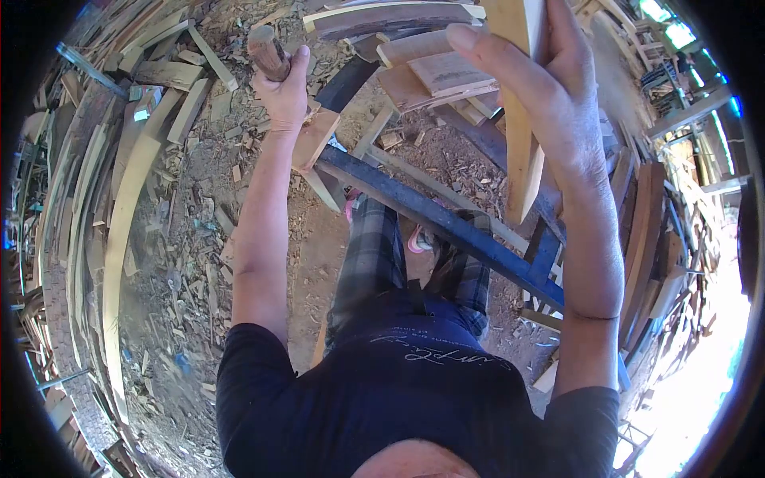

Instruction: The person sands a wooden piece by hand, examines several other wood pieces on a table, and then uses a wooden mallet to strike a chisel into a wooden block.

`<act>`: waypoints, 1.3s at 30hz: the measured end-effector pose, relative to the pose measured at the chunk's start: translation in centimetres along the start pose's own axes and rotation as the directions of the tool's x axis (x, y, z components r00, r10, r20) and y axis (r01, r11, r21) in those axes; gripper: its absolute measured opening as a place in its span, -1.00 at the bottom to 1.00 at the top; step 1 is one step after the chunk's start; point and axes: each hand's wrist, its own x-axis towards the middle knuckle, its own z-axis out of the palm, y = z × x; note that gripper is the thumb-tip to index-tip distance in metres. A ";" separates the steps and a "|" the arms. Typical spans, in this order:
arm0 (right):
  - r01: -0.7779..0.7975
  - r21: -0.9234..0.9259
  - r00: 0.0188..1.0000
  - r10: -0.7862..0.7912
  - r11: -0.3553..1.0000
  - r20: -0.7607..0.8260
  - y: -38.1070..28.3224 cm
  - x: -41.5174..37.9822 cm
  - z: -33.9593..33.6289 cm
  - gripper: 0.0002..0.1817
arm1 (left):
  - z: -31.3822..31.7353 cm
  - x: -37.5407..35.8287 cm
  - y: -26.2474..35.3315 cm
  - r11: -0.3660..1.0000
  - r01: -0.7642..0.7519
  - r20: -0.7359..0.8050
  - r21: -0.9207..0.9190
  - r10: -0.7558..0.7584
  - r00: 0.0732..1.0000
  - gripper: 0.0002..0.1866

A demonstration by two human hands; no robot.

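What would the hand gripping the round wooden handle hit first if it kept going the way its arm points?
Probably the heap of pale wooden offcuts on the sawdust-strewn ground beyond the left hand and its brown wooden handle. Nothing shows between them, though depth is hard to judge in this distorted view.

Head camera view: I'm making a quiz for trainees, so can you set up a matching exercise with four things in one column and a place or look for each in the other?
Things:
1. wooden handle
2. pale plank
3. metal bar
4. trousers

Place or look:
A. dark blue, slanting across in front of the legs
B. in the grip of the left hand
C. plaid pattern
D. held upright by the right hand

Pairs: 1-B, 2-D, 3-A, 4-C
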 end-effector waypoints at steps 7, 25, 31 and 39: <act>0.014 0.047 1.000 -0.013 0.999 -0.009 -3.1 1.9 -0.8 -0.36 | 1.0 0.0 0.9 0.994 0.036 -0.005 0.106 -0.036 0.999 -0.72; -0.011 -0.168 0.996 -0.003 0.986 -0.085 -5.5 3.3 -0.1 -0.41 | 1.6 0.1 1.4 0.995 0.073 0.007 0.071 -0.073 0.997 -0.69; 0.211 -0.727 0.977 -0.173 0.654 0.128 9.7 -2.2 1.7 -0.52 | 1.7 -0.1 2.5 0.982 0.175 0.007 0.072 -0.176 0.984 -0.68; -0.046 -0.287 0.954 -0.043 0.957 -0.296 -0.3 1.8 0.6 -0.41 | 1.7 0.5 0.5 0.981 -0.004 0.082 0.194 -0.012 0.997 -0.75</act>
